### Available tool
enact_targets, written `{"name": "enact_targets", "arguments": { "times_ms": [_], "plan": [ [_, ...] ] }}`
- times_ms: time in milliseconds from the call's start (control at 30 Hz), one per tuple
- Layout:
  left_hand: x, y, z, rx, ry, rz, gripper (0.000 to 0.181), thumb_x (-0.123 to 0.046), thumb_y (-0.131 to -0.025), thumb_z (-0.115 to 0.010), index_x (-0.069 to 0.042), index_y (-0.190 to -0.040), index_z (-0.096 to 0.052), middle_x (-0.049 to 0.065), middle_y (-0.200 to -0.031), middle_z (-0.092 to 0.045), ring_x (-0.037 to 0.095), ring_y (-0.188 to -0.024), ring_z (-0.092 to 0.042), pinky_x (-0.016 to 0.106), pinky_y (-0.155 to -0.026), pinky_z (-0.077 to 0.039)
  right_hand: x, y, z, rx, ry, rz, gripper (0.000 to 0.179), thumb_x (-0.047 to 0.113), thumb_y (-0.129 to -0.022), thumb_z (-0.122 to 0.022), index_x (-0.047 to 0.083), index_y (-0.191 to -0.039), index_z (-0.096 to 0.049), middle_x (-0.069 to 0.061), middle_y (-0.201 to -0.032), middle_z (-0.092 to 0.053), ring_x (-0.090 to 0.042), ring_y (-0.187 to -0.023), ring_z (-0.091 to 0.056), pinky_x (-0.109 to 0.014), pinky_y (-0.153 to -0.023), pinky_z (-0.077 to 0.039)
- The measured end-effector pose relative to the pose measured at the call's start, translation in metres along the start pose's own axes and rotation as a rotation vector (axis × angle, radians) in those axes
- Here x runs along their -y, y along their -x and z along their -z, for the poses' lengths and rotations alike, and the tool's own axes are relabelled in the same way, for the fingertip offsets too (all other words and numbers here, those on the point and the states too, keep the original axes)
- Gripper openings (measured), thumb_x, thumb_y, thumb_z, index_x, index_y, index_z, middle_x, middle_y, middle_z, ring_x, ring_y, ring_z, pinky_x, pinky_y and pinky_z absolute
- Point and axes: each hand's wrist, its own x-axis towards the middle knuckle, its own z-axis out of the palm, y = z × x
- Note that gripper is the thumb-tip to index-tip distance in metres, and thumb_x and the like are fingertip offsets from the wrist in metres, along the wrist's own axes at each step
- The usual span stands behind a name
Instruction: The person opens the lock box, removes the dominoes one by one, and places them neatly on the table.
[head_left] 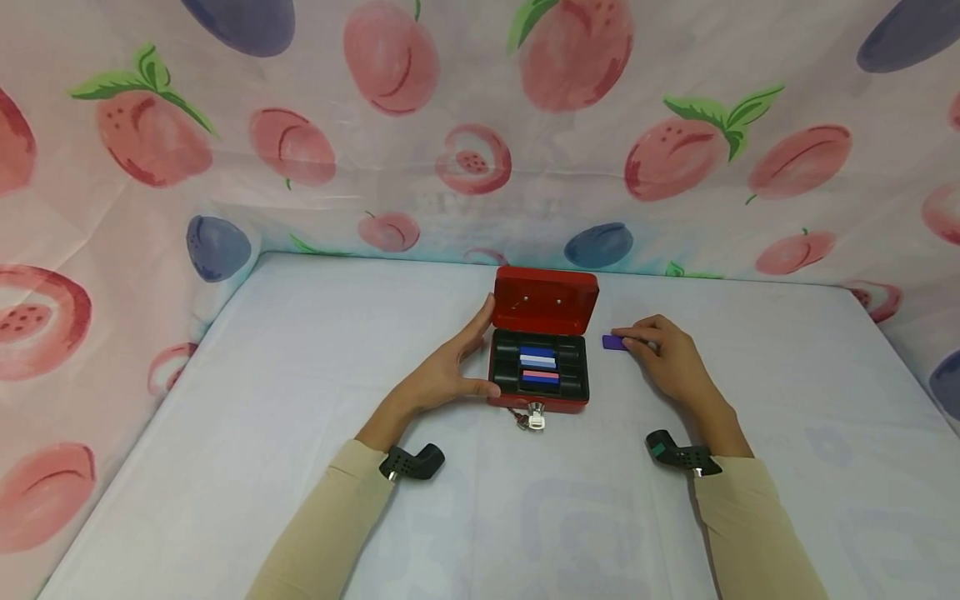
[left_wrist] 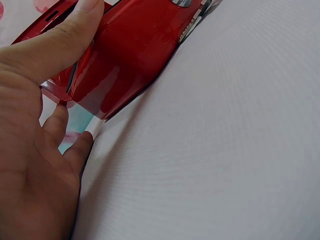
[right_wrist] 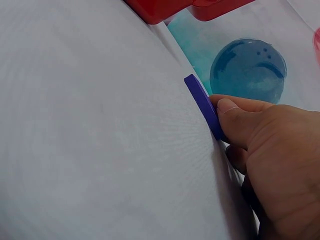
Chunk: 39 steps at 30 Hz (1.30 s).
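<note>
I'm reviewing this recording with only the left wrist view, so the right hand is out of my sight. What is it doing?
Observer: The right hand pinches a purple piece.
Operator: Where is that piece, relative to the red box?
Observer: To its right, apart from it.
Operator: What's inside the box?
Observer: Coloured strips, in two groups in the middle of its black tray.

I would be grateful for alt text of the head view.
A person's right hand pinches a purple block beside an open red box, whose left side the left hand touches. Coloured pieces lie in the box's black tray; a key is at the front.
</note>
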Motion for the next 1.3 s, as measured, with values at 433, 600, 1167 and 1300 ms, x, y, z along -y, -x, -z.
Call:
{"name": "enact_targets", "arguments": {
  "times_ms": [433, 600, 1167, 1300],
  "plan": [
    [-0.001, 0.0, 0.0, 0.001, 0.004, 0.013, 0.107, -0.008, -0.068, -0.077, -0.019, -0.144, -0.003, -0.004, -0.149, -0.002, 0.009, -0.133, -0.007, 0.043, -0.104, -0.021, 0.007, -0.002, 0.009, -0.024, 0.001, 0.0, 0.027, 0.029, -0.09, -0.051, 0.018, -0.111, -0.064, -0.003, -0.102, -0.055, -0.018, -0.086, -0.047, -0.036, -0.068, -0.042],
    [-0.002, 0.0, 0.0, -0.002, -0.002, 0.017, 0.108, -0.008, -0.067, -0.077, -0.018, -0.144, -0.003, -0.002, -0.149, -0.002, 0.01, -0.133, -0.007, 0.042, -0.104, -0.021, 0.009, -0.002, 0.013, -0.033, -0.002, -0.004, 0.025, 0.027, -0.09, -0.052, 0.018, -0.11, -0.064, 0.0, -0.104, -0.055, -0.018, -0.092, -0.047, -0.036, -0.07, -0.042],
    [-0.001, 0.0, 0.0, -0.006, -0.003, 0.019, 0.107, -0.01, -0.068, -0.077, -0.02, -0.144, -0.003, -0.004, -0.149, -0.002, 0.01, -0.133, -0.008, 0.043, -0.103, -0.022, -0.027, -0.013, -0.003, -0.125, -0.04, 0.038, 0.026, 0.048, -0.085, -0.051, 0.045, -0.111, -0.055, 0.018, -0.095, -0.054, -0.005, -0.089, -0.046, -0.035, -0.071, -0.041],
    [-0.001, 0.0, 0.0, -0.005, -0.003, 0.007, 0.107, -0.01, -0.068, -0.077, -0.02, -0.144, -0.003, -0.003, -0.149, -0.002, 0.011, -0.133, -0.008, 0.044, -0.103, -0.022, -0.029, -0.015, -0.005, -0.125, -0.051, 0.028, 0.025, 0.051, -0.083, -0.052, 0.046, -0.107, -0.056, 0.022, -0.096, -0.055, -0.002, -0.092, -0.047, -0.036, -0.073, -0.042]
  ]
}}
